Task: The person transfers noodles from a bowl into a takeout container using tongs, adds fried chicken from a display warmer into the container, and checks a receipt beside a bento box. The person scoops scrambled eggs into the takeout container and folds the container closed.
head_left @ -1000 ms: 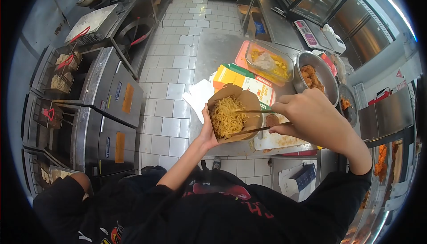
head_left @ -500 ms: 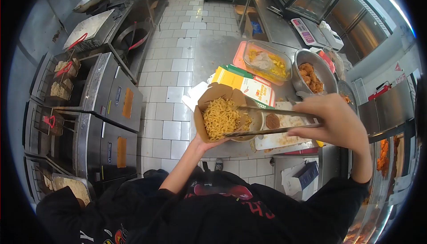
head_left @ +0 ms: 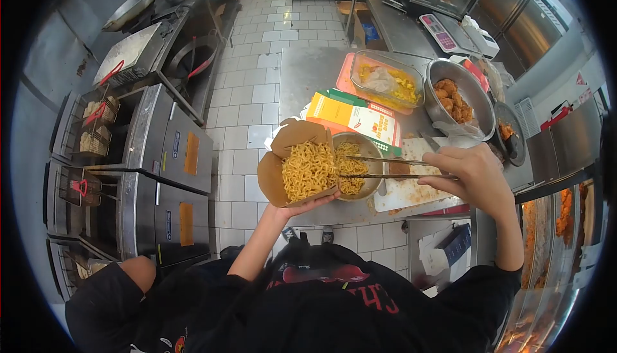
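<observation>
The box (head_left: pixel 271 178) has shifted left, uncovering more bowl (head_left: pixel 373 190), and the chopsticks (head_left: pixel 402 176) have swung to the bowl's noodles (head_left: pixel 351 186), tips parted; the left hand (head_left: pixel 301 209) cups the box from beneath, likely keeping it mouth-up, while the right hand (head_left: pixel 472 173) closes around the chopsticks' right ends

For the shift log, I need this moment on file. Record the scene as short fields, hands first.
Left hand: holds the brown paper box
Box contents: noodles
Right hand: grips a slim two-pronged utensil
Utensil tips: at the noodles in the small metal bowl
Beside small bowl: white cutting board
Beyond: printed cartons; glass container with yellow food
Far right of counter: large metal bowl with fried pieces
Unclear: whether the utensil is tongs or chopsticks
</observation>
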### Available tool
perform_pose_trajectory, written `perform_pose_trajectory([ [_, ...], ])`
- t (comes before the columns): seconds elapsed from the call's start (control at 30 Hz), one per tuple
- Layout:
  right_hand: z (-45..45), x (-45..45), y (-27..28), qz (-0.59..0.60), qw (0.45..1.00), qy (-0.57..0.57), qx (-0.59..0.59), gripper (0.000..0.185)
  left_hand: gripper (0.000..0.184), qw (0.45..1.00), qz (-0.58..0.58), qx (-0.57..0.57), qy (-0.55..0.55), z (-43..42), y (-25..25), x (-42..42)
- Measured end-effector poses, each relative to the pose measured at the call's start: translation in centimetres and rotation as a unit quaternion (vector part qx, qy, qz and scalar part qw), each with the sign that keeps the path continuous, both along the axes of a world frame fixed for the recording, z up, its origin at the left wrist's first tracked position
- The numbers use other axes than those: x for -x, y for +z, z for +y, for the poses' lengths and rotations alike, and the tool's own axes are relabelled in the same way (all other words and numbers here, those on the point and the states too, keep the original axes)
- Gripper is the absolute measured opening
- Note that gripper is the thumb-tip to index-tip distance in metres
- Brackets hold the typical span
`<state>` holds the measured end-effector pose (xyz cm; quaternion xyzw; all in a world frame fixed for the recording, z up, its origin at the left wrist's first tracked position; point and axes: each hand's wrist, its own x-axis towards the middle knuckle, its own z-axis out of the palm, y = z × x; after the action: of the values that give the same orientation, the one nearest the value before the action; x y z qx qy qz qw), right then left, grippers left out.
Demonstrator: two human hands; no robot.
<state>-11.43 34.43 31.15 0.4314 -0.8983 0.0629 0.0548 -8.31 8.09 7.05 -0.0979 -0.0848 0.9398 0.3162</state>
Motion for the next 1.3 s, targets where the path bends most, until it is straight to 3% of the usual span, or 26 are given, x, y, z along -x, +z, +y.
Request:
perform_pose_trajectory([
  [0.17, 0.0, 0.2, -0.2, -0.011, 1.0, 0.025, 0.012, 0.022, 0.057, 0.999, -0.028, 0.002, -0.021, 0.1, -0.9, 0.0],
  [0.57, -1.8, -0.5, 1.9, 0.087, 0.995, 0.053, 0.012, 0.019, 0.057, 0.999, -0.015, -0.036, -0.012, 0.7, -1.2, -0.1],
  [0.67, -2.5, -0.4, 1.7, 0.09, 0.993, 0.065, -0.046, 0.023, 0.058, 1.0, -0.011, -0.008, -0.01, 0.7, -0.9, -0.1],
  [0.77, -2.5, -0.2, 1.9, 0.07, 0.994, 0.056, -0.063, 0.028, 0.057, 1.0, -0.006, 0.015, 0.014, 0.5, -0.5, -0.4],
  [0.87, -1.3, 0.6, 1.6, -0.02, 0.999, -0.033, -0.001, 0.033, 0.053, 0.998, 0.008, 0.037, 0.046, -0.6, -1.3, -0.7],
  [0.97, 1.0, 2.7, -3.4, -0.082, 0.991, -0.101, -0.03, 0.038, 0.055, 0.994, 0.002, 0.03, 0.108, -3.0, -3.9, -1.3],
  [1.03, 1.8, 3.6, -9.2, -0.125, 0.984, -0.098, -0.078, 0.041, 0.051, 0.974, -0.031, 0.143, 0.171, -4.3, -5.7, -2.0],
  [1.07, 2.2, 3.8, -12.7, -0.137, 0.982, -0.085, -0.095, 0.043, 0.051, 0.974, -0.032, 0.142, 0.172, -4.8, -6.4, -2.2],
  [1.1, 2.6, 3.7, -16.7, -0.122, 0.983, -0.089, -0.108, 0.043, 0.046, 0.957, 0.024, 0.223, 0.182, -5.1, -7.1, -2.6],
  [1.13, 2.9, 3.6, -20.1, -0.108, 0.982, -0.092, -0.12, 0.044, 0.043, 0.917, 0.086, 0.344, 0.183, -5.1, -6.8, -3.0],
  [1.2, 2.0, 2.9, -23.6, -0.099, 0.984, -0.109, -0.1, 0.041, 0.037, 0.773, 0.181, 0.584, 0.169, -5.0, -6.2, -3.9],
  [1.23, 1.5, 2.9, -24.7, -0.089, 0.985, -0.128, -0.077, 0.037, 0.036, 0.878, 0.127, 0.429, 0.171, -5.2, -5.5, -4.3],
  [1.27, 1.1, 3.2, -25.5, -0.092, 0.985, -0.123, -0.078, 0.037, 0.036, 0.949, 0.068, 0.258, 0.169, -5.3, -5.1, -4.6],
  [1.3, 0.7, 3.4, -26.2, -0.091, 0.985, -0.124, -0.079, 0.036, 0.036, 0.949, 0.064, 0.258, 0.172, -5.2, -5.2, -4.8],
])
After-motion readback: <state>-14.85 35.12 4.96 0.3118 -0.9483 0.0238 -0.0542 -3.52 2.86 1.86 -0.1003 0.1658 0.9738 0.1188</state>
